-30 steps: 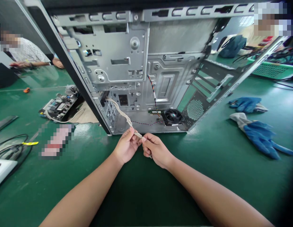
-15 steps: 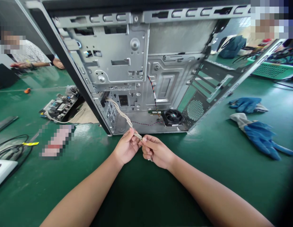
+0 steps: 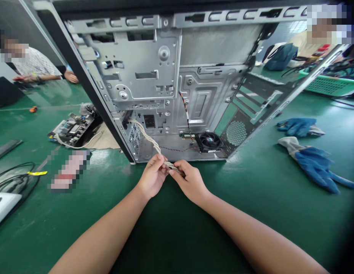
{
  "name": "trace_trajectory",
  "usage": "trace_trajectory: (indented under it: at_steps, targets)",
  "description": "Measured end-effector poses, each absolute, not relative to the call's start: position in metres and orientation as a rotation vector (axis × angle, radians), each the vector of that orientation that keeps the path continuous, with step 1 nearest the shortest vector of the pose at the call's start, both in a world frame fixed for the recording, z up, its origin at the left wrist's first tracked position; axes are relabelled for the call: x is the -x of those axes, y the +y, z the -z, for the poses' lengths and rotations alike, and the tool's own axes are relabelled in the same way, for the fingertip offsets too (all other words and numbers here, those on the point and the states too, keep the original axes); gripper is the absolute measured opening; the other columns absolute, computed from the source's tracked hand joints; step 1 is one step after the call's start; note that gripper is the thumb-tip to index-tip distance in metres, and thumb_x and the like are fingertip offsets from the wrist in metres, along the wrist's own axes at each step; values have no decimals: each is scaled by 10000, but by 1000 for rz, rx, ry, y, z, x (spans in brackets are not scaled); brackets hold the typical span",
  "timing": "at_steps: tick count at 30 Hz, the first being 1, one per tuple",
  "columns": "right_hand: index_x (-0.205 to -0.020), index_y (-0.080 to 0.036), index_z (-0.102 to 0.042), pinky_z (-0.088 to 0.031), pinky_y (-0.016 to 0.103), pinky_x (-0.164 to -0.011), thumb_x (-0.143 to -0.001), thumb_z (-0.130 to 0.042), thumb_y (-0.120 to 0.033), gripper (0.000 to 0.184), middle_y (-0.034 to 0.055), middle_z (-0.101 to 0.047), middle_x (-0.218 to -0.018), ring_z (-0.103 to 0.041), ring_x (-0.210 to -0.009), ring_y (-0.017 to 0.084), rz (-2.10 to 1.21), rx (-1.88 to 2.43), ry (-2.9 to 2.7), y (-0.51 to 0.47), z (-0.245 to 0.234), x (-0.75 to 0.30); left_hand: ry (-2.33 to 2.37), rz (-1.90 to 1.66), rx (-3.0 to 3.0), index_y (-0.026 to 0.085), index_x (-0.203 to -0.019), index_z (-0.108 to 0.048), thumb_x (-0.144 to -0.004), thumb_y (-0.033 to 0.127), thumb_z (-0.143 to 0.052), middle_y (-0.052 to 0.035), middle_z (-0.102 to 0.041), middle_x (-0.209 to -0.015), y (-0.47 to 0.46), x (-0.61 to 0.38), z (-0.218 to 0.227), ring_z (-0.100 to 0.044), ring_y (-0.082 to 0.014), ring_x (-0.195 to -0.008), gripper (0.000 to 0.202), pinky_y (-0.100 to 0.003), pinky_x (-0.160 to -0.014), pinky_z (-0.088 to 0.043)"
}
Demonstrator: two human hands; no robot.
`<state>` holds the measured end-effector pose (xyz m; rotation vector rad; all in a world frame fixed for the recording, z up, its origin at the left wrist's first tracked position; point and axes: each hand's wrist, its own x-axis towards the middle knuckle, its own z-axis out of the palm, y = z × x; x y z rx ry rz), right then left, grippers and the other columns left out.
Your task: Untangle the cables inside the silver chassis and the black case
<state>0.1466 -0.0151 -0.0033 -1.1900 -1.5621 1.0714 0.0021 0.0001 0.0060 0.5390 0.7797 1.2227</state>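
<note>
A pale twisted cable (image 3: 147, 136) runs out of the left inner side of an open computer case (image 3: 142, 85). My left hand (image 3: 154, 175) pinches it just in front of the case's lower edge. Closer to its end, my right hand (image 3: 192, 182) has fingers and thumb closed around the same cable; the tip is hidden by that hand. On the case floor sit a black cooling fan (image 3: 209, 140) and a small green memory module (image 3: 187, 135). A striped multicoloured wire (image 3: 186, 110) hangs down behind them.
Blue-and-grey work gloves (image 3: 314, 161) lie at the right, below a green basket (image 3: 322, 82) of cables. Left of the case are a bundle of electronic parts (image 3: 75, 127), black cables (image 3: 13, 180) and a white object (image 3: 5, 207). People sit at the far left and stand far right.
My right hand has turned and shifted its grip on the cable, with its fingers now laid over the top. My left hand keeps nearly the same hold.
</note>
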Motion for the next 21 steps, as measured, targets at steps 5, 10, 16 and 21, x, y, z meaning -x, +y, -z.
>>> trace_trajectory:
  at_steps: [5, 10, 16, 21]
  targets:
    - [-743, -210, -537, -323, 270, -540, -887, -535, -354, 203, -20, -495, -613, -425, -548, 125, -1132, 1188, -1580, -14, 3, -147, 744, -1189, -537, 147, -752, -586, -758, 356, -762, 62, -432, -561, 0, -1, -6, -392, -50, -523, 273, -203, -621, -431]
    - [-736, -212, -521, -292, 247, -457, -875, -555, -442, 272, -59, -377, -549, -353, -454, 95, -1475, 1084, -1351, -12, 6, -145, 709, -1165, -517, 155, -774, -588, -782, 353, -744, 66, -423, -555, 1, 1, -5, -384, -49, -516, 252, -211, -648, -453]
    - [-728, -188, -532, -243, 212, -424, -837, -631, -445, 297, -84, -351, -511, -268, -424, 59, -1807, 874, -1016, -13, 5, -143, 669, -1149, -521, 156, -776, -586, -814, 328, -716, 68, -419, -551, 1, 2, -3, -388, -47, -511, 219, -233, -689, -480]
    - [-737, -178, -548, -225, 200, -429, -800, -697, -399, 274, -90, -350, -493, -231, -435, 52, -2052, 744, -767, -12, 1, -146, 660, -1135, -512, 157, -772, -582, -811, 350, -716, 69, -402, -551, 0, 1, -6, -372, -50, -500, 239, -221, -644, -467]
